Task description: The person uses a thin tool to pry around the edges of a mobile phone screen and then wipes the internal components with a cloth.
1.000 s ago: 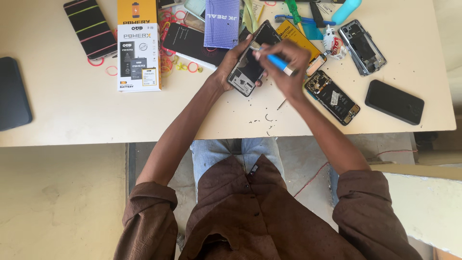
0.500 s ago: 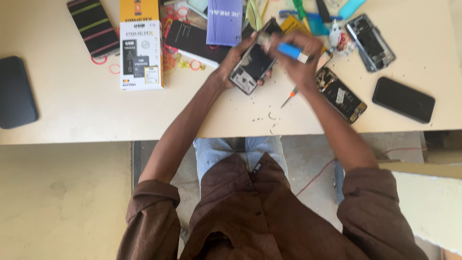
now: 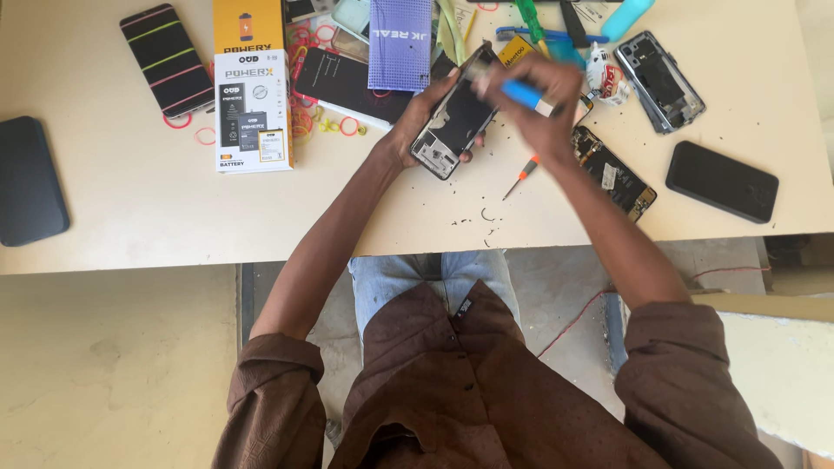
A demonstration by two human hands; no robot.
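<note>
The left hand (image 3: 415, 122) grips an opened phone (image 3: 455, 120) tilted above the tabletop (image 3: 347, 208). The right hand (image 3: 543, 104) is closed on a blue tool (image 3: 528, 95) at its upper end. Back cover off (insides exposed); loose screws (image 3: 482, 217) and small screwdriver (image 3: 521, 176) lie beside; reassembly outstanding.

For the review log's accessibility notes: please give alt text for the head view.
A seated person's left hand holds an opened phone tilted above a cream table, while the right hand works on it with a blue-handled tool. Other phones, a battery box and a small orange screwdriver lie around.
</note>
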